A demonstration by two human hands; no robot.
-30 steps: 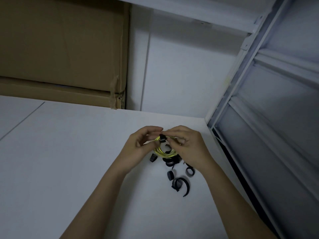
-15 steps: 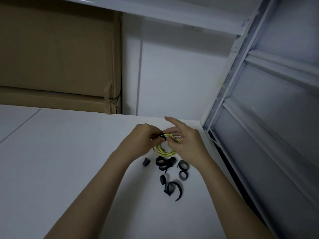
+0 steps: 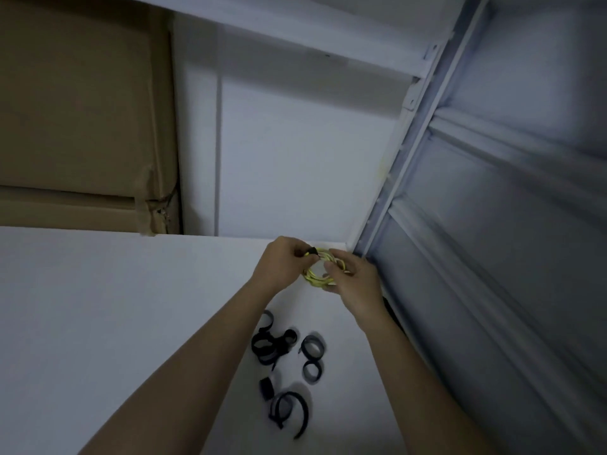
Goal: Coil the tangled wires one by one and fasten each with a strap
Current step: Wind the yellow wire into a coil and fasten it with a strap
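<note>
A small coil of yellow wire (image 3: 316, 276) is held up between both hands above the far right corner of the white table (image 3: 115, 323). A black strap (image 3: 312, 250) is wrapped around the top of the coil. My left hand (image 3: 279, 262) pinches the coil at the strap. My right hand (image 3: 353, 277) grips the coil's right side with its fingers curled around the loops. Several loose black straps (image 3: 282, 359) lie curled on the table nearer to me, between my forearms.
A cardboard box (image 3: 82, 126) stands against the wall at the back left. A white metal frame with grey panels (image 3: 476, 224) runs along the table's right edge. A white shelf (image 3: 312, 37) hangs overhead.
Both hands have carried the yellow coil away from me toward the table's far right corner, leaving the loose straps behind. The view has tilted and shifted.
</note>
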